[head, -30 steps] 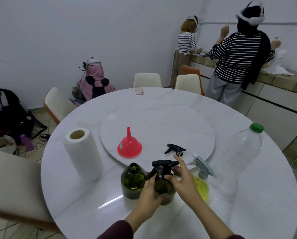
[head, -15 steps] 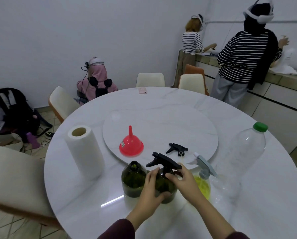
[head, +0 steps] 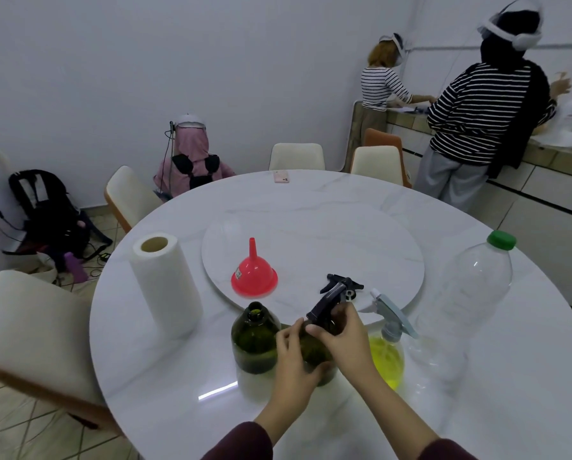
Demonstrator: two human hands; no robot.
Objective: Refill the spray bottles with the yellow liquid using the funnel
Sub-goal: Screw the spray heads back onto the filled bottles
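Two dark green bottles stand at the near table edge. The left green bottle [head: 253,343] is uncapped. My left hand [head: 292,360] grips the body of the second green bottle [head: 312,351]. My right hand [head: 341,336] is closed around its black spray head [head: 327,302] at the neck, the nozzle pointing up and away. A red funnel [head: 254,273] sits upside down on the turntable [head: 314,247]. A loose black spray head [head: 344,284] lies beyond my hands. A clear spray bottle [head: 388,355] with yellow liquid stands to the right, next to a large clear bottle [head: 460,307] with a green cap.
A paper towel roll [head: 165,287] stands upright on the left of the white round table [head: 344,200]. A pink phone [head: 281,176] lies at the far edge. Chairs ring the table. One person sits at the back left, and two people stand at a counter on the right.
The black spray head has turned under my right hand: its nozzle swung from pointing left to pointing away. My left hand kept holding the bottle.
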